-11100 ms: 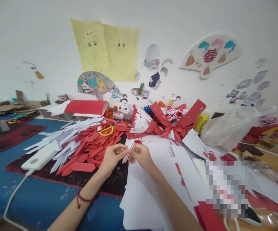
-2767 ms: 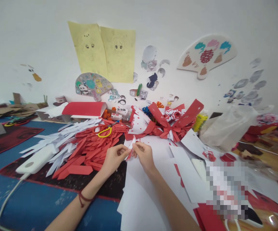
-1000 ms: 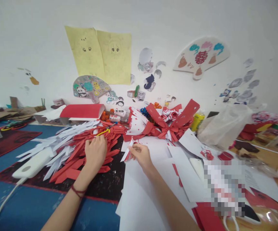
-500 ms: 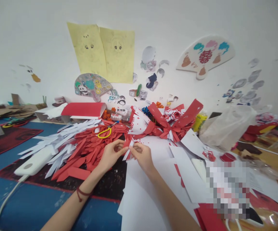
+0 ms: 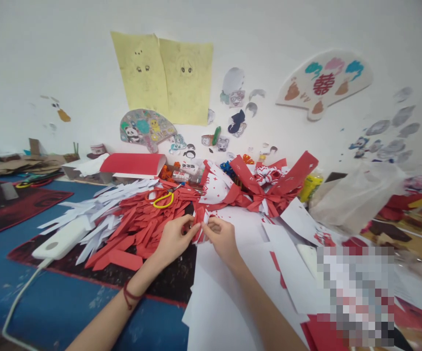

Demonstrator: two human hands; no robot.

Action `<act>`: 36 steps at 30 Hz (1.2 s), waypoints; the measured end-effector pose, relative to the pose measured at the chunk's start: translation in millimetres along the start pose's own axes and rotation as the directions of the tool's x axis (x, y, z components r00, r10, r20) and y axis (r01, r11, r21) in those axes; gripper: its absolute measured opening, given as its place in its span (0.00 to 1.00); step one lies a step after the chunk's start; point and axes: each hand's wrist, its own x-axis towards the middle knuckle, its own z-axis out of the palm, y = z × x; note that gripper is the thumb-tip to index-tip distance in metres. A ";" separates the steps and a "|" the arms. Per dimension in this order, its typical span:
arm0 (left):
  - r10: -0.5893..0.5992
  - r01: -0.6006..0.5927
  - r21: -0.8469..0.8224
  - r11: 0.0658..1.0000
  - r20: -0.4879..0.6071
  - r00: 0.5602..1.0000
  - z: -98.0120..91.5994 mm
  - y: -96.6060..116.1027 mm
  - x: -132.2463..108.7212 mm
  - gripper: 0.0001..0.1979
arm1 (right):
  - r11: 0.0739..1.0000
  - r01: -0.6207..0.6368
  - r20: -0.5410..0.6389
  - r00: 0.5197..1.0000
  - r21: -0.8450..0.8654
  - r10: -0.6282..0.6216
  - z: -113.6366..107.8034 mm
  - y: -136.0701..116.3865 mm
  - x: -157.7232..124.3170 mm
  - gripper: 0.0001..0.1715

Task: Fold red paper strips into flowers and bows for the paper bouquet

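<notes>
Between the fingertips of both hands is a small folded piece of red and white paper [image 5: 200, 218]. My left hand [image 5: 177, 236] pinches it from the left, its wrist wearing a dark red cord. From the other side my right hand [image 5: 221, 239] grips the paper's right edge with thumb and fingers. Beneath them lie large sheets of white paper [image 5: 221, 292]. To the left spreads a heap of red folded paper strips [image 5: 138, 229], with white folded strips [image 5: 105, 204] beyond. Yellow-handled scissors [image 5: 163, 200] rest on the red heap.
A white power strip [image 5: 63, 239] with its cable sits at left on the dark mat. Behind the hands stands a red and white folded-paper construction [image 5: 269, 190]. A plastic bag [image 5: 357, 197] and a yellow bottle [image 5: 310, 186] are at right.
The view has shifted slightly, so everything sits a little further right. The folded paper between my hands shows more red facing me now; both hands still pinch it.
</notes>
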 end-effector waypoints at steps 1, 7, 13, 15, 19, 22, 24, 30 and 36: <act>-0.008 0.008 -0.027 1.000 -0.007 1.000 0.2 0.4 0.3 0.13 | 1.000 0.000 -0.001 1.000 -0.003 0.000 0.1 0.0 -0.3 0.15; -0.036 0.029 -0.052 0.998 -0.123 0.992 6.5 1.9 0.9 0.17 | 0.999 -0.016 0.071 0.997 0.030 0.014 4.8 -2.3 -4.0 0.15; 0.030 -0.021 0.052 0.998 -0.185 0.982 14.5 -2.6 -5.1 0.12 | 1.000 0.003 0.023 1.000 -0.025 -0.003 7.6 -2.6 -7.8 0.15; 0.079 -0.067 0.069 0.995 -0.184 0.980 15.0 -2.6 -5.6 0.11 | 0.998 0.024 0.003 1.000 -0.058 -0.024 7.4 -3.3 -8.7 0.15; 0.084 -0.084 0.008 0.996 -0.199 0.976 11.6 0.1 -4.0 0.11 | 0.999 0.025 0.003 1.000 -0.033 -0.025 6.5 -6.3 -8.8 0.15; 0.102 -0.099 0.026 0.995 -0.203 0.974 11.3 1.3 -4.9 0.10 | 0.999 0.006 0.031 0.999 0.047 -0.008 5.1 -8.1 -7.3 0.16; 0.095 -0.071 0.110 0.991 -0.236 0.967 13.3 0.6 -7.0 0.09 | 0.996 -0.006 0.062 0.998 0.089 0.000 3.8 -8.4 -6.1 0.16; 0.210 -0.129 0.256 0.958 -0.321 0.924 14.8 -4.5 -9.6 0.09 | 0.984 -0.050 0.096 0.995 0.173 0.033 0.3 -5.1 -3.2 0.16; 0.320 -0.223 0.323 0.920 -0.287 0.903 7.7 -6.8 -7.4 0.09 | 0.978 -0.064 0.145 0.989 0.199 0.035 -0.7 -2.5 -0.6 0.17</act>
